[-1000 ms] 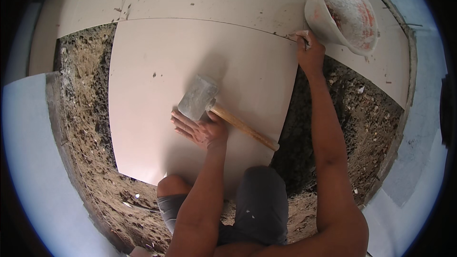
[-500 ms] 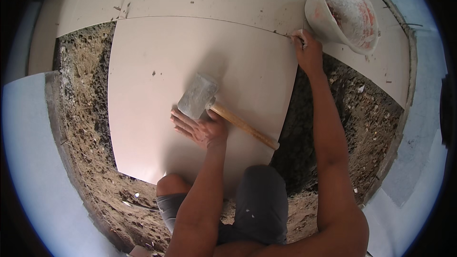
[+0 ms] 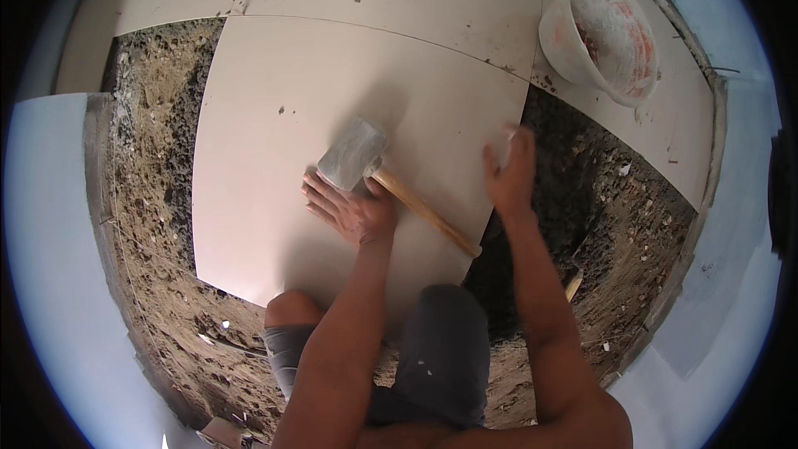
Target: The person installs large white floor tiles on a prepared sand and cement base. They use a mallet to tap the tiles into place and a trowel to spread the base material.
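Observation:
A large cream floor tile (image 3: 274,158) lies in front of my knees. My left hand (image 3: 357,212) rests flat on it, fingers spread, just beside the grey head of a rubber mallet (image 3: 356,152). The mallet lies on the tile, its wooden handle slanting toward the right edge; the hand does not grip it. Over the tile's right edge is my right hand (image 3: 513,175), blurred by motion. Its fingers are curled, with something small and whitish between thumb and fingers that I cannot make out.
Dark, rough mortar bed (image 3: 565,166) shows right of the tile, with more rubble and soil (image 3: 154,158) to its left. A white bucket (image 3: 582,58) with reddish smears stands on laid tiles at the far right. A wooden handle (image 3: 573,284) sticks out beside my right forearm.
My right hand has come away from the tile's far right corner, back toward me along the right edge. My left hand stays on the tile and the mallet lies as before.

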The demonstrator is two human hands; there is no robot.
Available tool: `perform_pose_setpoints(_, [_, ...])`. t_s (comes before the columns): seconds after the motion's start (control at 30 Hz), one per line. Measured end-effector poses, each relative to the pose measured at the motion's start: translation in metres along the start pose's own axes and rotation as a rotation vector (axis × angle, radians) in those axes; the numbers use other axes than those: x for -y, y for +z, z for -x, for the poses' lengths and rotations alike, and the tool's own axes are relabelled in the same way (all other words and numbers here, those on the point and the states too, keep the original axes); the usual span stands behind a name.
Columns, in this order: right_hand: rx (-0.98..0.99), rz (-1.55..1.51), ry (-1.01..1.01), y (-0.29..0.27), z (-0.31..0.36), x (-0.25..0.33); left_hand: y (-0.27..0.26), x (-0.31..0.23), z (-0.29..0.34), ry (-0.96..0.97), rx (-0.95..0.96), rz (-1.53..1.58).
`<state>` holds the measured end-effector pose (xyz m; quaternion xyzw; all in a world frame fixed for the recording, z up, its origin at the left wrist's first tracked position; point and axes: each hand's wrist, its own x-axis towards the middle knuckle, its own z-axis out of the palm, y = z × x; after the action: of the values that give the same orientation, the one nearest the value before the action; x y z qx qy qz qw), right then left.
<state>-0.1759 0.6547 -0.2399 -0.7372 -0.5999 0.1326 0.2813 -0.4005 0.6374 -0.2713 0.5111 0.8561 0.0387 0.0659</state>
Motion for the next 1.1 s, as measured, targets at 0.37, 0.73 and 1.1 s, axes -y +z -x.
perform_pose_setpoints(0.37, [0.418, 0.265, -0.255, 0.039, 0.088, 0.068, -0.002, 0.004, 0.001, -0.028, 0.044, 0.181])
perform_pose_setpoints(0.73, [0.240, 0.372, -0.334, 0.059, 0.093, 0.076, -0.020, 0.065, 0.006, 0.433, 0.219, 0.285])
perform_pose_setpoints(1.1, [0.350, 0.418, -0.322, 0.039, 0.125, 0.150, -0.082, 0.321, 0.112, 0.897, 0.453, -0.096])
